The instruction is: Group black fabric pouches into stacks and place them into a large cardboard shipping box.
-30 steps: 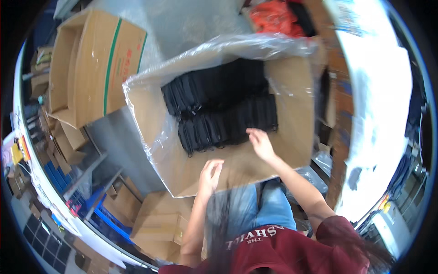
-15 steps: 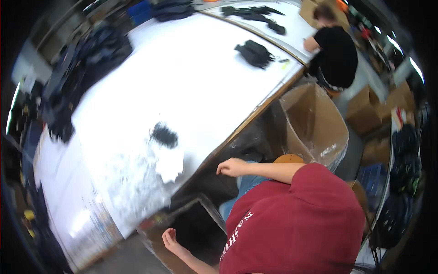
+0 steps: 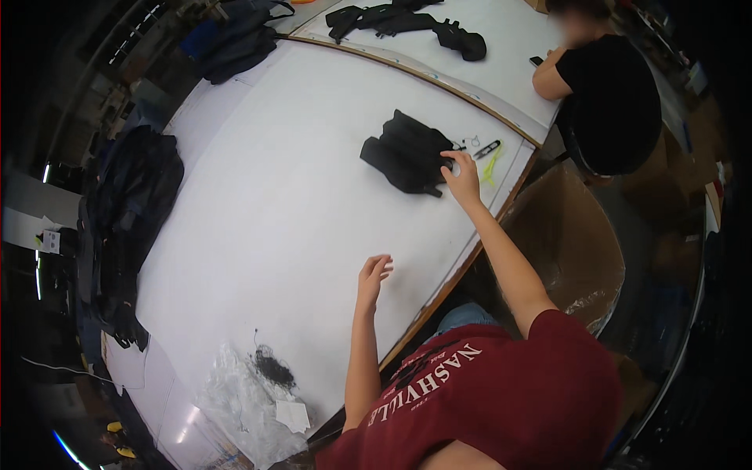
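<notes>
My right hand is at the right edge of a black fabric bundle lying on the white table. Its thumb and fingers are apart in a curve beside the cloth; whether the fingertips touch it is hard to make out. My left hand hovers over the bare tabletop nearer to me, fingers loosely bent and apart, holding nothing. Just beyond my right hand lie small black thread snips and a yellow-green strip.
Clear plastic bags, a white card and a dark heap of small cords lie at the near left. Dark garments line the left edge. A cardboard box stands right of the table; another person sits beyond it.
Both hands have risen from beside my body to over the table. My right hand has reached forward to the black bundle, and my left has come above the tabletop.
</notes>
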`<state>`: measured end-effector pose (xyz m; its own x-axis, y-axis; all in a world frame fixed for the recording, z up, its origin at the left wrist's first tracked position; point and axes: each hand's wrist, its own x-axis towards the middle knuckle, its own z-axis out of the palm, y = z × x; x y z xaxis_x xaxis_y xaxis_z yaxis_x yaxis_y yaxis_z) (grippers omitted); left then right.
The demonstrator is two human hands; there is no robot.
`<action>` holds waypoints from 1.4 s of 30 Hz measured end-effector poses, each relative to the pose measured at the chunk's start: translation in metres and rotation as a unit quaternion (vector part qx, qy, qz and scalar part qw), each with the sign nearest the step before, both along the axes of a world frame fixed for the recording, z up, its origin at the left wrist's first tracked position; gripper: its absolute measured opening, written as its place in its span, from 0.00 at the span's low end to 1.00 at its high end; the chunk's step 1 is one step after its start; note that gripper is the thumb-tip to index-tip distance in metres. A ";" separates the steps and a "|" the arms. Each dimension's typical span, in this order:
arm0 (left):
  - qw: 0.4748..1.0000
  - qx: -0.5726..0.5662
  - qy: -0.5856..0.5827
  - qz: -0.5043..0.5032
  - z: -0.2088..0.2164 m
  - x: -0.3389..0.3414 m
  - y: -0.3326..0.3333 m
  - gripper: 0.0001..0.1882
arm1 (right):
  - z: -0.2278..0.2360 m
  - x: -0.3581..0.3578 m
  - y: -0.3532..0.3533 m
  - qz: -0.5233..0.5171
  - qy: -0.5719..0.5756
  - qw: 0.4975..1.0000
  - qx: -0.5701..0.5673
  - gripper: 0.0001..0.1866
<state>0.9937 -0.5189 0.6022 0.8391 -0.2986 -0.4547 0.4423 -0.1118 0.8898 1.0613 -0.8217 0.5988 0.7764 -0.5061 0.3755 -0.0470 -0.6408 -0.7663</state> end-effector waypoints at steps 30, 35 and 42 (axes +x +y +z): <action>0.949 -0.079 0.073 0.295 -0.037 0.089 0.034 0.26 | -0.011 0.068 0.121 0.249 0.257 0.925 0.130 0.26; 0.947 0.205 -0.113 0.221 -0.075 0.096 0.027 0.27 | 0.047 0.046 0.178 0.245 0.061 0.961 -0.111 0.26; 0.933 0.191 -0.120 0.282 -0.018 0.075 0.025 0.30 | 0.030 0.036 0.203 0.257 0.143 0.947 -0.127 0.32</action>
<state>1.0682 -0.4940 0.5839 0.9056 0.3652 -0.2157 0.3189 -0.2507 0.9140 1.0976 -0.6185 0.6286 0.9843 0.0454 0.1708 0.1386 -0.7978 -0.5867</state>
